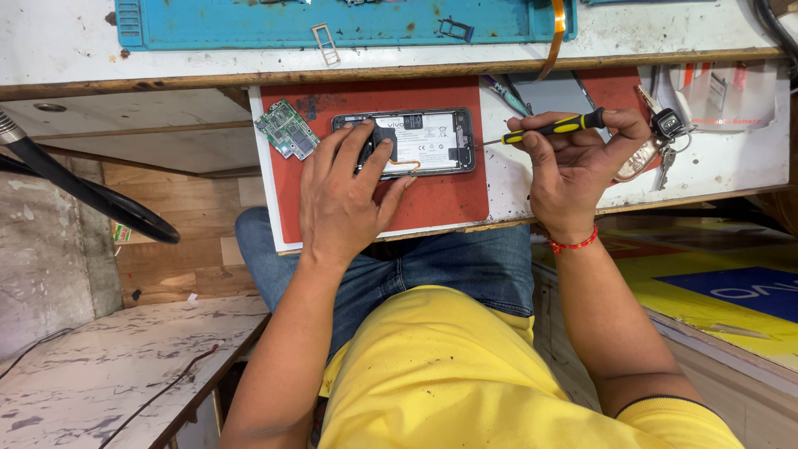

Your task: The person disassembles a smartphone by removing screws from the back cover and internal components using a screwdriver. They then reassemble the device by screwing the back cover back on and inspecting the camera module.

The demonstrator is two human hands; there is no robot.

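An opened phone [416,143] lies back-up on a red mat [432,204] on the pull-out table [731,166], its rear cover off so that the battery and a dark inner frame show. The left hand [345,195] lies flat across its left end, fingers spread and pressing down on a small black part there, pinning the phone rather than gripping it. The right hand [582,158] is closed around a screwdriver [544,129] with a black and yellow handle, the thin metal tip pointing at the phone's right edge, very near or just touching it.

The phone looks light, rigid and flat, with a smooth metal rim that could slide on the mat; its exposed insides look fragile, so it seems best held by the edges or frame, not the battery or ribbon parts. A bare green circuit board [287,129] sits just left of the phone on the mat's corner. A bunch of keys [665,133] lies beside the right hand. Higher up, a blue ribbed mat [249,25] carries two small metal card trays
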